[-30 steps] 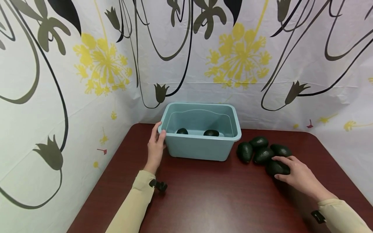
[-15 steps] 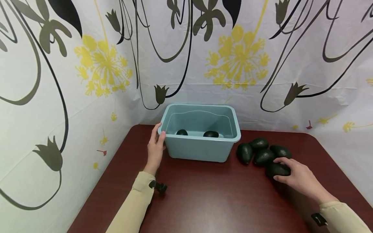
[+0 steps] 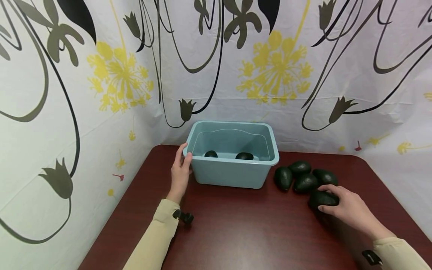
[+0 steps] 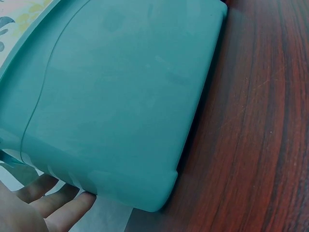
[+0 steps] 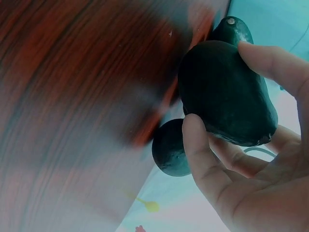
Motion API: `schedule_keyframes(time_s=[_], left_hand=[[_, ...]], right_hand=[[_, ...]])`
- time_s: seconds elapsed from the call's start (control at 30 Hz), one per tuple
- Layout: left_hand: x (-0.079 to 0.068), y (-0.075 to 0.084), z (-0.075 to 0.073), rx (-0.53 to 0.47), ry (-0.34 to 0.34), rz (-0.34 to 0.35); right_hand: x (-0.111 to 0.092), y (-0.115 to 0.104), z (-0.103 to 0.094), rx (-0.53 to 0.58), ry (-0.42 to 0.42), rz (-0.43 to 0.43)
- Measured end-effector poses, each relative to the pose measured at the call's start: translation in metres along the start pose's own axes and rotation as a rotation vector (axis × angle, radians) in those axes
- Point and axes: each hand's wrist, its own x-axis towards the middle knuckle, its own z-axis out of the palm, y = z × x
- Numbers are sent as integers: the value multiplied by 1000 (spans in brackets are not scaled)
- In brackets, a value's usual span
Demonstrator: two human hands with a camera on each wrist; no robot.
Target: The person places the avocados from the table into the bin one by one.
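Observation:
My right hand [image 3: 352, 210] pinches a dark green avocado [image 3: 322, 200] between thumb and fingers. In the right wrist view that avocado [image 5: 222, 92] fills the grasp, with parts of two others behind it. Several more avocados [image 3: 305, 183] lie close together just beyond it on the table. To their left stands a light blue plastic bin [image 3: 229, 175]. Two avocados show inside, one at left [image 3: 210, 154] and one near the middle [image 3: 244, 156]; the front wall partly hides them. My left hand [image 3: 179, 174] holds the bin's front left corner, its fingertips [image 4: 87, 195] against the outer wall.
The dark red wooden table [image 3: 243, 232] has rounded back corners. A white patterned sheet [image 3: 216, 82] hangs behind it and along the left side. The bin's back is close to that sheet.
My right hand has shifted slightly right with its avocado, which has come away a little from the others. My left hand and the bin stay in place.

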Motion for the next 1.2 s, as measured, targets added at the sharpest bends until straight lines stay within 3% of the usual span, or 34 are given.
schedule_keyframes(time_s=[0.33,0.6,0.93,1.2], left_hand=[[0,2,-2,6,-16,-29],[-11,34,-4,24,-37,-31],[-10,34,-4,22,-37,-22],[1,3,-3,-7,-30,-30]], right_hand=[[-5,-4,-4,7,7,14],[-7,-10,-10,18,-1,41],[-8,-16,-16,28,35,40],[-10,-20,-18,52,0,62]])
